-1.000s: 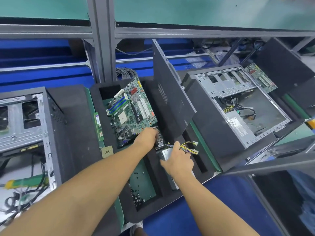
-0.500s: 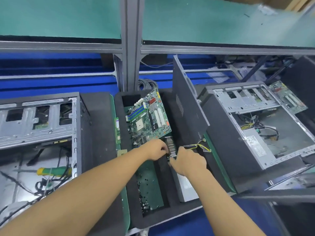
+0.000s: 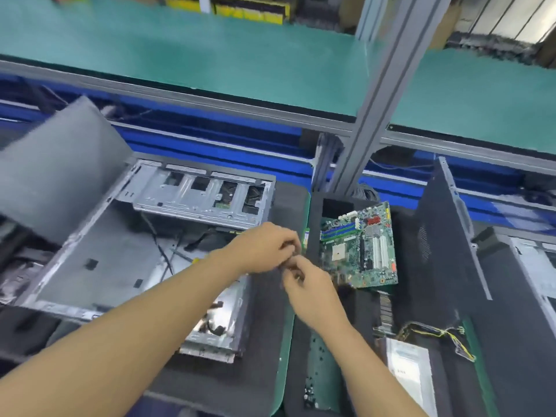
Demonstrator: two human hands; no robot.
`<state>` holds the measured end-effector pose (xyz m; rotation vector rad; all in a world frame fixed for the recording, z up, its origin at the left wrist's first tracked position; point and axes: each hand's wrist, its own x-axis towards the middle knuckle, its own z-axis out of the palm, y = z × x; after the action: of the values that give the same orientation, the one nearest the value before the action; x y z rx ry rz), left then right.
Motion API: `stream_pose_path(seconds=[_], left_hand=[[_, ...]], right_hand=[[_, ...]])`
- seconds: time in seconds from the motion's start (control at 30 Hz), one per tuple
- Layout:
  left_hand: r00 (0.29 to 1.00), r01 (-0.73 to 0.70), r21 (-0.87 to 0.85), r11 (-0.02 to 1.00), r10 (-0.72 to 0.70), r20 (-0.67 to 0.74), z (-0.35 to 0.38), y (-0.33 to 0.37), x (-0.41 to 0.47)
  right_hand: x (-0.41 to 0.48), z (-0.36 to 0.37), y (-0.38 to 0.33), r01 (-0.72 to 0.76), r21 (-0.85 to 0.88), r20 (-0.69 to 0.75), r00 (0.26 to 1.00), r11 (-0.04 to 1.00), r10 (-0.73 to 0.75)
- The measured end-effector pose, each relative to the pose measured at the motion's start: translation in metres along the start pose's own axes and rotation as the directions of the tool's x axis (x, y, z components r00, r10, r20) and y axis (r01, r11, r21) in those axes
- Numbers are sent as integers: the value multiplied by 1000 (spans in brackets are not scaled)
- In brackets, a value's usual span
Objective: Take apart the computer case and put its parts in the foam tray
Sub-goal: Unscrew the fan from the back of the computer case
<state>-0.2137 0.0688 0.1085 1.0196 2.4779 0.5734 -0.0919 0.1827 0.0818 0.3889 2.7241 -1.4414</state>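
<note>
From the head camera, the left hand and right hand meet fingertip to fingertip above the seam between the computer case and the foam tray. The fingers of both are curled inward and smeared by motion blur. A small dark shape sits between them, but I cannot tell whether either hand actually pinches it. The computer case lies on its side to the left of the hands, its open side up. Its grey floor is bare apart from some loose black cables, and a metal drive cage runs along the far edge. A grey panel leans tilted over the case's far left corner. The black foam tray lies just right of the case. A green motherboard sits in its upper compartment and a finned heatsink lies just below it. Lower still is a silver power supply with yellow and black wires trailing off to the right. A dark side panel stands on edge along the tray's right side. A narrow green memory stick stands in a slot beside the motherboard. Small screws lie scattered in a green-bottomed recess under the right forearm.
</note>
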Motion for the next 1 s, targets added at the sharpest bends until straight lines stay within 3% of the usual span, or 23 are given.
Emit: stream_pose_path(seconds=[0.17, 0.3, 0.43, 0.57, 0.8, 1.0], left_hand=[[992, 32, -153, 988, -50, -114, -33, -66, -44], [984, 172, -44, 984, -174, -38, -42, -143, -78], [974, 225, 46, 973, -226, 27, -49, -204, -107], [981, 158, 123, 980, -169, 92, -58, -239, -125], [991, -46, 251, 967, 12, 135, -58, -257, -145], [982, -179, 166, 970, 188, -37, -58, -263, -148]], right_hand=[[6, 28, -50, 168, 11, -70, 984, 986, -167], [23, 58, -86, 194, -154, 65, 980, 969, -186], [57, 98, -109, 132, -424, 307, 952, 896, 5], [94, 145, -114, 67, -619, 402, 883, 782, 243], [119, 201, -89, -51, -786, 239, 893, 616, 380], [106, 213, -66, -59, -878, 132, 924, 475, 359]])
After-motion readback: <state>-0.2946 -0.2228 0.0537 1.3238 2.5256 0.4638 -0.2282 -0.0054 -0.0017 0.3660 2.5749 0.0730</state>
